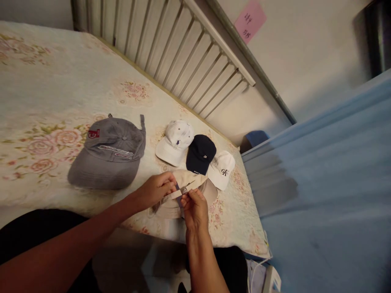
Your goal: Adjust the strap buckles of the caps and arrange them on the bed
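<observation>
A beige cap [182, 176] is between my two hands at the bed's near edge, its back strap and metal buckle [183, 190] facing me. My left hand [160, 188] pinches the left part of the strap. On the other side of the buckle, my right hand [194, 205] is closed on the strap with thumb and fingers. Part of another tan cap [210, 192] shows just right of my right hand. Beyond it lie a white cap with a small dark logo [175, 140], a navy cap [200, 152] and a white cap with dark letters [222, 170].
A large grey cap [106, 154] rests on the flowered bedsheet [73, 85] to the left. A metal bed rail [171, 49] runs along the far side. Blue curtain [320, 183] hangs at the right. A pink note [250, 20] is on the wall.
</observation>
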`<state>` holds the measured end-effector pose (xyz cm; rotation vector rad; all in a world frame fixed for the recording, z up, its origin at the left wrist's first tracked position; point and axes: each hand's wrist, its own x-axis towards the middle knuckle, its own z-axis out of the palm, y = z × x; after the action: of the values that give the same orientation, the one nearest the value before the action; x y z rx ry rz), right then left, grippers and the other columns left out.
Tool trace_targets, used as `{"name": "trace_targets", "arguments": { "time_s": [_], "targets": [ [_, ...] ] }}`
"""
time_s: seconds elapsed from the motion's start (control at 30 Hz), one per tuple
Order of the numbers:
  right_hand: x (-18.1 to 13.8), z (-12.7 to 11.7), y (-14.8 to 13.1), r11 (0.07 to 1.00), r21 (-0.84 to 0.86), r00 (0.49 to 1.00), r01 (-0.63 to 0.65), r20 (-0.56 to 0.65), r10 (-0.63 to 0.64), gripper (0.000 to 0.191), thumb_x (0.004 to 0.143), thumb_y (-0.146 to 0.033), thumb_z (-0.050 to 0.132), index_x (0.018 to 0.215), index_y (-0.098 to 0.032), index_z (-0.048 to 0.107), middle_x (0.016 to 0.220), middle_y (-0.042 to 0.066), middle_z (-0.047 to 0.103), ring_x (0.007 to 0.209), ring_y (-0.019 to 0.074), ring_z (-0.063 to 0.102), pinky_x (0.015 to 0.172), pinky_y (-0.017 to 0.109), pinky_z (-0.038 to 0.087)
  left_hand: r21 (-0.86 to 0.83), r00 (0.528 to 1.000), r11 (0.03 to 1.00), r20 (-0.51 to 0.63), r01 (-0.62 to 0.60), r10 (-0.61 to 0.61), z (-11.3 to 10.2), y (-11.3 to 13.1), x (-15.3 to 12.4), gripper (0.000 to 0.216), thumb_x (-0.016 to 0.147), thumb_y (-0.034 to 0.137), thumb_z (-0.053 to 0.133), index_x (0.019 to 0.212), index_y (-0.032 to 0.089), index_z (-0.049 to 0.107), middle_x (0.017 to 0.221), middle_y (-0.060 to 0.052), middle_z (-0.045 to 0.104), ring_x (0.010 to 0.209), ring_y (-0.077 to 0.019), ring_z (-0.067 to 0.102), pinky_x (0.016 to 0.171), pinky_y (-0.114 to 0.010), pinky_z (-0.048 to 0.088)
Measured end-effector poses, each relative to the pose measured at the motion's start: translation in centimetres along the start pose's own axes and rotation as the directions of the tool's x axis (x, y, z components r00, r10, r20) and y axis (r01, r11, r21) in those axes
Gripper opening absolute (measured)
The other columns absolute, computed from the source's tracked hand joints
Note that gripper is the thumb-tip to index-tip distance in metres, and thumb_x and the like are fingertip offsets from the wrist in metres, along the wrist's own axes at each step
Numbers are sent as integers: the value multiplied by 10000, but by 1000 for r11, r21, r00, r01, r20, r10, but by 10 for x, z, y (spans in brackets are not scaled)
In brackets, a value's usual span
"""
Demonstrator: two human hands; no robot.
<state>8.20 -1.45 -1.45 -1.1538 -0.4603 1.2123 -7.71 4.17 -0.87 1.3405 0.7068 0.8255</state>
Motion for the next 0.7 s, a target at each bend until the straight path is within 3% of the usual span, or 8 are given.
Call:
{"name": "trace_targets", "arguments": {
  "time_s": [0.1, 0.17, 0.23, 0.3, 0.43, 0.53, 0.7],
  "targets": [
    [4, -2, -4, 999, 46, 1000, 9, -1, -9, 127, 676, -149, 686, 672, -172, 561, 542, -44, 622, 483, 66, 581, 504, 157, 489, 44, 978, 998, -202, -45, 53, -5, -3, 3, 167, 803, 357, 494, 769, 194, 501, 727, -2, 652, 667, -165, 651, 673, -326, 529],
    [6, -3, -7, 998, 67, 1000, 6, 10, -7, 122, 675, -141, 685, 718, -172, 576, 601, -35, 654, 515, 79, 606, 540, 182, 515, 158, 942, 986, -323, -46, 95, -5, -8, 5, 182, 791, 370, 511, 793, 189, 527, 761, -13, 648, 724, -180, 647, 720, -347, 526],
    [7, -2, -9, 997, 80, 1000, -4, 23, 2, 142, 680, -137, 685, 783, -171, 592, 686, -14, 694, 586, 101, 648, 583, 211, 538, 277, 913, 960, -378, -49, 156, -2, -14, 6, 245, 780, 389, 530, 906, 180, 560, 918, -55, 655, 881, -213, 639, 819, -386, 510],
    [9, -2, -11, 996, 89, 999, -12, 34, 9, 163, 687, -139, 680, 826, -168, 600, 753, 9, 716, 669, 128, 681, 627, 240, 555, 353, 912, 933, -355, -75, 207, 5, -21, 6, 436, 748, 396, 577, 1121, 178, 521, 1181, -115, 587, 1111, -258, 565, 951, -439, 452],
    [11, -1, -14, 996, 89, 1000, -24, -3, 24, 154, 680, -133, 666, 819, -160, 604, 768, 30, 725, 753, 176, 706, 698, 303, 575, 474, 935, 873, -246, -114, 256, 29, -42, 1, 956, 603, 314, 713, 1411, 184, 219, 1492, -188, 274, 1376, -334, 278, 1094, -522, 289],
    [13, 0, -16, 996, 93, 999, -19, -25, 21, 163, 670, -122, 664, 817, -160, 604, 785, 34, 730, 796, 198, 712, 738, 331, 578, 505, 933, 862, -291, -39, 212, 44, -60, -2, 991, 631, 227, 672, 1446, 154, 112, 1523, -218, 196, 1408, -342, 195, 1113, -524, 261],
    [14, 2, -20, 995, 93, 1000, 18, -25, -16, 164, 675, -122, 670, 816, -167, 601, 836, 39, 732, 807, 193, 712, 784, 361, 572, 456, 918, 890, -359, 16, 168, 49, -84, 1, 831, 750, 190, 537, 1458, 151, 103, 1510, -231, 248, 1389, -350, 256, 1087, -543, 305]
  ]
}}
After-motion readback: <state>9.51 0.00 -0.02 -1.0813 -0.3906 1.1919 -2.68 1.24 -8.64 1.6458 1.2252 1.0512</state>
